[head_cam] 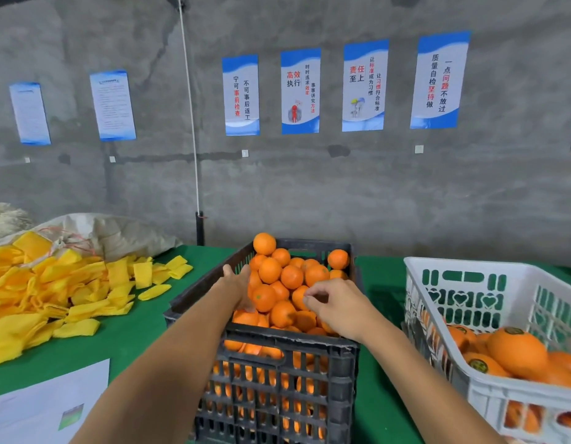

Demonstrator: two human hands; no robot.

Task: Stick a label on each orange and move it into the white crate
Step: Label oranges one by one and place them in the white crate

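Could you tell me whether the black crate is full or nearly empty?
Full: oranges heap above the rim of the black crate.

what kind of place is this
Probably a fruit packing workshop. A black crate heaped with oranges sits beside a white crate of labelled ones, yellow foam sleeves are piled on the green table, and workplace slogan posters hang on the concrete wall.

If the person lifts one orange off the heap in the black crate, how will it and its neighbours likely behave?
The oranges look round and smooth, so a loosened one would probably roll. They are heaped above the black crate rim at the far end, so neighbours may shift or tumble. Each looks firm and small enough for the right hand alone.
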